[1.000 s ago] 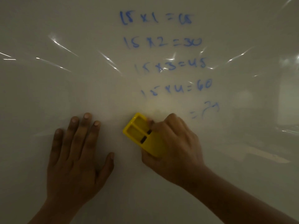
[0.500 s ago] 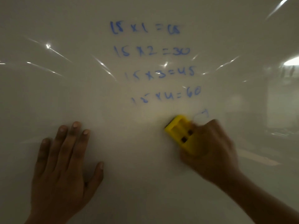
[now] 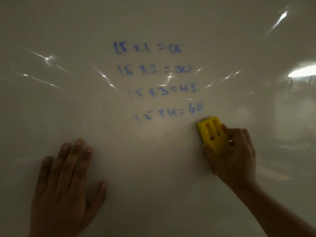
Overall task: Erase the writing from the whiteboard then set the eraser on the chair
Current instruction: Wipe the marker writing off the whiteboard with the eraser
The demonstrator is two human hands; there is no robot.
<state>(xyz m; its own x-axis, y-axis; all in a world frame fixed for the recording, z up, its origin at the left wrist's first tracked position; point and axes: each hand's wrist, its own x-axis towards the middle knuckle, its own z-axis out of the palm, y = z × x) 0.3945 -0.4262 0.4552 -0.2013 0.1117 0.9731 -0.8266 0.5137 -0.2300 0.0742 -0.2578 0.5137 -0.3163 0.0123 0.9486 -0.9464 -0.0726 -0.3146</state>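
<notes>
The whiteboard fills the whole view. Blue writing stands on it in several lines of sums, the lowest reading 15 x 4 = 60. My right hand grips a yellow eraser and presses it flat on the board just below and right of that lowest line. My left hand lies flat on the board at lower left, fingers spread, holding nothing. No chair shows in this view.
Streaks of light glare cross the glossy board. A bright lamp reflection shows at the right edge, with a dim mirrored room below it.
My right hand has swept the eraser rightward across the board; the partial line below 15 x 4 = 60 is wiped away. The left hand stays flat on the board.
</notes>
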